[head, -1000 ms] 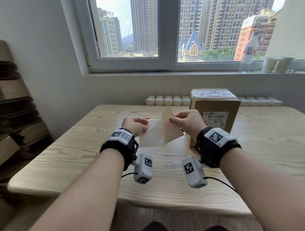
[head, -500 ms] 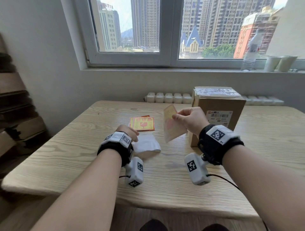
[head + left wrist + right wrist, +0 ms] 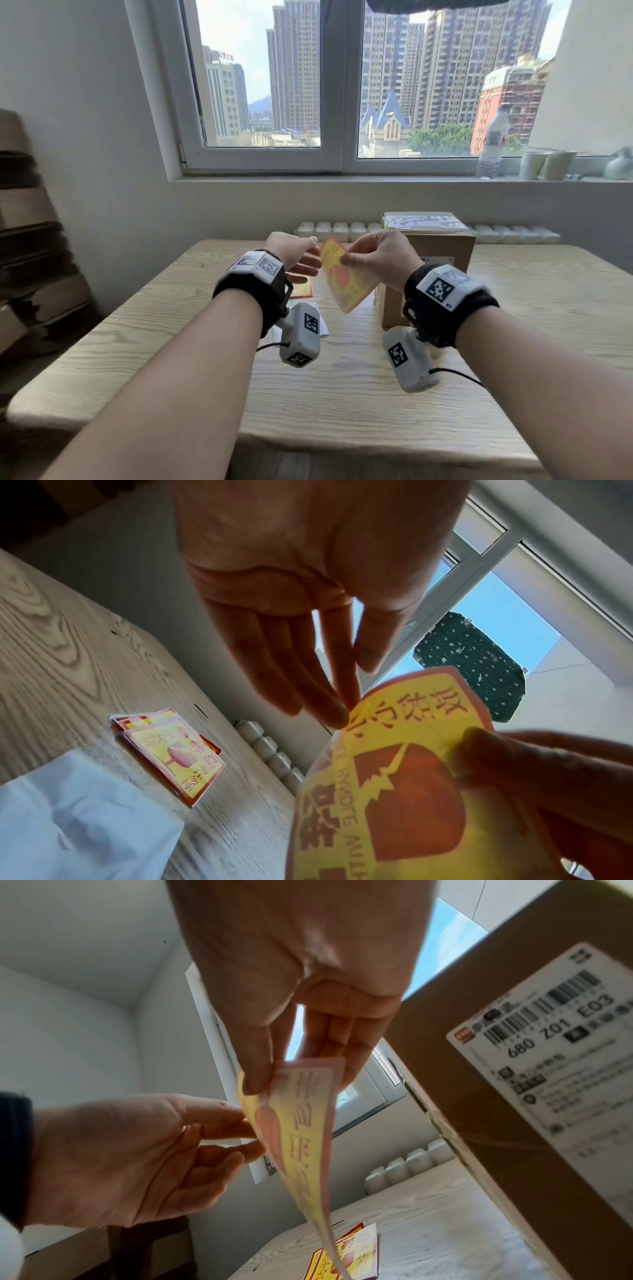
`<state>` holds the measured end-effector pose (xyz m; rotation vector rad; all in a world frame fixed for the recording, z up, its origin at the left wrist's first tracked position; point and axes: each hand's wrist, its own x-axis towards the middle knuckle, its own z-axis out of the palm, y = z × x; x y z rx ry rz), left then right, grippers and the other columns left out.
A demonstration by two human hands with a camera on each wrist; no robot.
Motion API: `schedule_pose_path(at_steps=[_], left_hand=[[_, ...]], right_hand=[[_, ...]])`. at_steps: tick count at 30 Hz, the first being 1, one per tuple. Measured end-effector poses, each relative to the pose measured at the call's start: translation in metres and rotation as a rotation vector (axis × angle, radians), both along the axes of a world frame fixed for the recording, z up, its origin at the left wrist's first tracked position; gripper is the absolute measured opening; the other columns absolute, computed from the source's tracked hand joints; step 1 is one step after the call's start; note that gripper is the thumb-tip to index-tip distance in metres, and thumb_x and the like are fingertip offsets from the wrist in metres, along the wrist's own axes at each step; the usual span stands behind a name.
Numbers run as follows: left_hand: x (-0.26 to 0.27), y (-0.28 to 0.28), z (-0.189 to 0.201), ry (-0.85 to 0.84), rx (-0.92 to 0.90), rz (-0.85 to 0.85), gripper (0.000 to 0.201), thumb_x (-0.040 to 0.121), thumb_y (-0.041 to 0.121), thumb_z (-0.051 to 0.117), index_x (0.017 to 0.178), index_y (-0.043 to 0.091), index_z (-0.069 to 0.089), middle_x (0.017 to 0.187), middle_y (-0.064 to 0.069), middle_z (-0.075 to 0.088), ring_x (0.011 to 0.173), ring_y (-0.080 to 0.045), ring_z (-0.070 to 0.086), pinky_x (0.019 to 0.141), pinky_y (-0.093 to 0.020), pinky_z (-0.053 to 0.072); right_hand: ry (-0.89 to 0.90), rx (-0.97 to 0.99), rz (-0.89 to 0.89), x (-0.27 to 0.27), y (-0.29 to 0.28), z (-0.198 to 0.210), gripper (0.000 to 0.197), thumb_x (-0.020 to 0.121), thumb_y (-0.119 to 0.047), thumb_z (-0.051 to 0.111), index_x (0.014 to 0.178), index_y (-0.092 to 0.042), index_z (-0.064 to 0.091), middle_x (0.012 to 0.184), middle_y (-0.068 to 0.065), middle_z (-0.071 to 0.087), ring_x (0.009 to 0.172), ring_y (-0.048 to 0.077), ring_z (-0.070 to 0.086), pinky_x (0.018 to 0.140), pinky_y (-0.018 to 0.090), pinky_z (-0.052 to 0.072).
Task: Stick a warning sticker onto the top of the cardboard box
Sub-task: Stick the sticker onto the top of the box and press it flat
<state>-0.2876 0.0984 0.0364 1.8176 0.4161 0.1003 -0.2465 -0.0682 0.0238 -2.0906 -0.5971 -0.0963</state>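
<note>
A yellow and red warning sticker (image 3: 346,279) hangs in the air in front of the brown cardboard box (image 3: 435,246). My right hand (image 3: 346,259) pinches its upper edge between thumb and fingers (image 3: 255,1080). My left hand (image 3: 313,255) is raised beside it with fingers straight; its fingertips (image 3: 339,715) touch the sticker's (image 3: 394,777) left top edge and the thumb stays apart. The box (image 3: 507,1096) stands on the table to the right of both hands, with a taped top and a shipping label on its front. The sticker (image 3: 298,1123) curves downward, its lower end free.
A stack of the same stickers (image 3: 174,758) lies on the wooden table (image 3: 342,394) below my left hand, with a crumpled white backing sheet (image 3: 75,818) in front of it. A bottle (image 3: 491,144) and paper cups (image 3: 548,166) stand on the windowsill. Cardboard is piled at the left (image 3: 30,240).
One second ago both hands were peeling the sticker from its white backing. My left hand laid the backing on the table, then rose to touch the sticker, which my right hand lifted higher.
</note>
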Motion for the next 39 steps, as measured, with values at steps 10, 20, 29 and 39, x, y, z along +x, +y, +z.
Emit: schedule_pose_path(at_steps=[10,20,29,39], left_hand=[[-0.016,-0.011,0.026,-0.006,0.001,-0.008,0.035,0.077,0.015,0.076,0.106,0.002,0.063,0.073,-0.009,0.069,0.036,-0.007,0.064,0.053,-0.023,0.057],[-0.034,-0.027,0.044,0.093,0.049,-0.223,0.056,0.089,0.059,0.045,0.130,0.021,0.051,0.049,-0.002,0.064,0.039,-0.011,0.057,0.052,-0.024,0.056],[-0.047,-0.027,0.040,0.119,0.061,-0.277,0.043,0.098,0.050,0.034,0.090,0.014,0.057,0.068,-0.004,0.057,0.060,-0.016,0.059,0.062,-0.027,0.052],[-0.049,-0.018,0.054,-0.139,0.046,-0.100,0.011,0.081,0.001,0.071,0.086,0.004,0.061,0.055,-0.006,0.071,0.038,-0.009,0.067,0.043,-0.020,0.056]], right_hand=[[-0.155,-0.059,0.029,-0.026,-0.025,0.032,0.014,0.079,-0.020,0.073,0.088,-0.011,0.079,0.077,0.001,0.072,0.066,0.011,0.066,0.056,0.022,0.054],[-0.247,-0.128,0.064,-0.050,-0.034,0.050,0.013,0.079,-0.020,0.073,0.088,-0.012,0.079,0.078,-0.001,0.074,0.076,0.017,0.071,0.070,0.035,0.061],[-0.271,-0.203,0.105,-0.060,-0.031,0.052,0.014,0.078,-0.022,0.075,0.087,-0.012,0.078,0.086,0.005,0.077,0.082,0.020,0.072,0.077,0.038,0.060],[-0.244,-0.228,0.132,-0.055,-0.036,0.051,0.037,0.069,-0.039,0.079,0.092,-0.010,0.076,0.090,0.003,0.076,0.082,0.018,0.071,0.074,0.034,0.060]])
